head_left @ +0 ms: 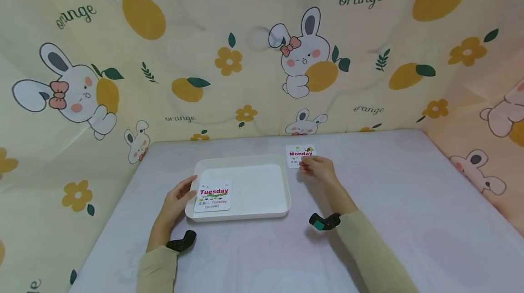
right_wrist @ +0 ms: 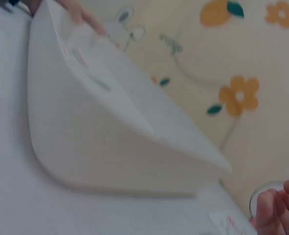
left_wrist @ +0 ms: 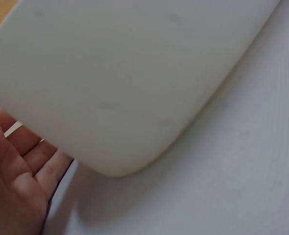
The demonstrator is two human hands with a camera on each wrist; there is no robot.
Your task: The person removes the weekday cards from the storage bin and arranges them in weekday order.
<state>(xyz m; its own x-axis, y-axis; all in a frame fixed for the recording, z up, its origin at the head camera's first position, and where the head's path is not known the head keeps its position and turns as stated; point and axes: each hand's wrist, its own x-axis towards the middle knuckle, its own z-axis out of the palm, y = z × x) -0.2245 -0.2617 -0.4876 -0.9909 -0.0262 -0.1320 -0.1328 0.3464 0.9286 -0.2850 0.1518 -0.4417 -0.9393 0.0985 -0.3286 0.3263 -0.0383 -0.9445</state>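
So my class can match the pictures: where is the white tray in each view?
Head: white tray, below centre, slightly left.
Left wrist: white tray, filling the upper left.
Right wrist: white tray, blurred, left to centre.
Shared landmark: left hand, at the tray's edge.

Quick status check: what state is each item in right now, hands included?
White tray: unlidded, on the table, one card inside.
Tuesday card: face up, in the tray's left part.
Monday card: face up, outside the tray, partly covered by the right hand.
Left hand: touching the tray's left rim.
Right hand: fingers bent at the Monday card; grip unclear.
Wrist cameras: strapped on both wrists.
Backdrop: upright, creased.
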